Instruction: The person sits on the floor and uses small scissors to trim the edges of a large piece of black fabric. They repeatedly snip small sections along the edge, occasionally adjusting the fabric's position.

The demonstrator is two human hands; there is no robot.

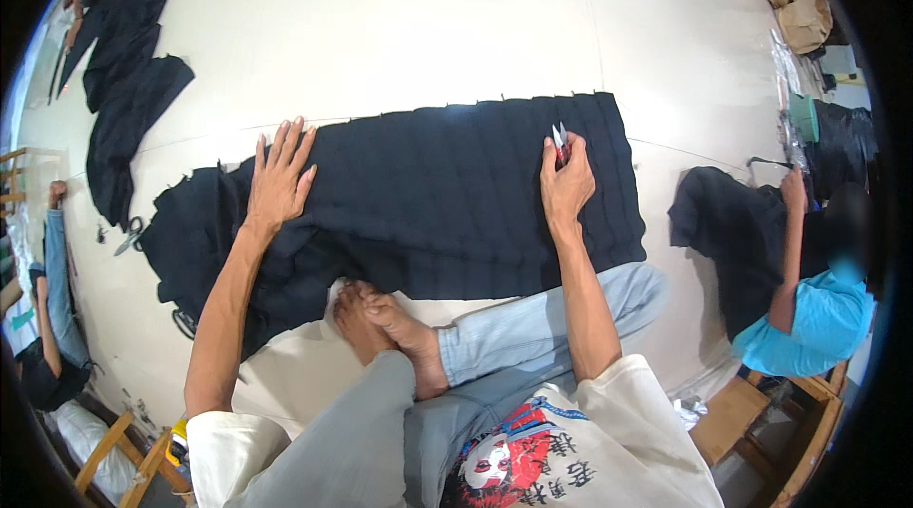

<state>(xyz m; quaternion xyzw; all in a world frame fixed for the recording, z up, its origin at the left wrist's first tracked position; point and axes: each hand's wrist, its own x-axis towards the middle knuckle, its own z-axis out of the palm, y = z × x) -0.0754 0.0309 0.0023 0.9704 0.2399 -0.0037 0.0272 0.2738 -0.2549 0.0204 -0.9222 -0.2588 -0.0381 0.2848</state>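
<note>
I saw the black cloth [456, 194] spread across the pale surface [428, 32] beyond the person's feet [407, 325], its long axis running left to right. Its far edge lay just ahead of the snips [562, 152], whose blades pointed that way. The right hand [569, 183], curled around the snips, was nearer the cloth's right end; the left hand [278, 175] lay flat, fingers spread, toward the left, fingertips at the far edge.
</note>
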